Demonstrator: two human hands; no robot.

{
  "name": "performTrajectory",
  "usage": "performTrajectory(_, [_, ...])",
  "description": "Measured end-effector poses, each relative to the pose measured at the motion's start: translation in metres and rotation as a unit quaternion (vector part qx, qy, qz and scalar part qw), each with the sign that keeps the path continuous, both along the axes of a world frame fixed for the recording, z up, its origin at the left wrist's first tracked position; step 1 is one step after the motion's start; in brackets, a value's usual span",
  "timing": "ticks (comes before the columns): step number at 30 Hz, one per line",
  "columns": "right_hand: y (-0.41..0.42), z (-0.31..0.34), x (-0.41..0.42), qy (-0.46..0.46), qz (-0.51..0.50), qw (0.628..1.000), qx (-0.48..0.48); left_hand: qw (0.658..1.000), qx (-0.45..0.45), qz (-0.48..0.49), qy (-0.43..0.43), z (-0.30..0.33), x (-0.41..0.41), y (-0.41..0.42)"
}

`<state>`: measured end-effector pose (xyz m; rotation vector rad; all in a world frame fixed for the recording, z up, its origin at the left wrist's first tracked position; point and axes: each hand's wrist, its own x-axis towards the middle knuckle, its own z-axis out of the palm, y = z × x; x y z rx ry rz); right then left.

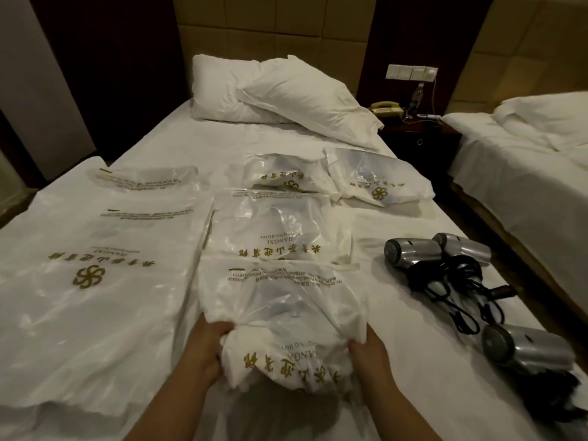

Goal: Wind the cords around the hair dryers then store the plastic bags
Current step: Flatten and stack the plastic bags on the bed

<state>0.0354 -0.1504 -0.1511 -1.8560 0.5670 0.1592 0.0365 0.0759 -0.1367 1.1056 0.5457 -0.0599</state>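
Both my hands grip one crumpled white plastic bag (286, 338) with gold lettering at the near edge of the bed: my left hand (208, 348) holds its left side, my right hand (370, 353) its right side. Several more plastic bags lie flat on the sheet, a large one at the left (89, 281), one in the middle (273, 230) and two farther back (378, 176). Two silver hair dryers (439, 253) with black cords wound and trailing lie at the right. A third silver hair dryer (525, 348) lies nearer, at the right edge.
The white bed (197, 132) carries two pillows (286, 93) at its head. A dark nightstand (416, 132) with a telephone and a bottle stands at the back right. A second bed (525, 148) is at the far right, across a narrow gap.
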Motion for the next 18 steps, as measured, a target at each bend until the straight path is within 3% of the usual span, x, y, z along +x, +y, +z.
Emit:
performTrajectory(6, [0.011,-0.011,0.063,-0.062,0.035,0.990,-0.119,0.997,0.066,-0.013,-0.033,-0.012,0.062,0.026])
performTrajectory(12, [0.008,-0.027,0.058,-0.019,-0.005,0.982,-0.189,0.995,0.092,0.024,0.017,-0.040,0.060,0.037])
performTrajectory(15, [0.006,-0.022,0.042,0.011,0.006,0.968,-0.251,0.973,0.227,0.005,0.036,-0.041,0.054,0.039])
performTrajectory(18, [0.004,-0.013,0.024,0.021,0.060,0.938,-0.340,0.885,0.462,-0.021,0.049,-0.033,0.035,0.031])
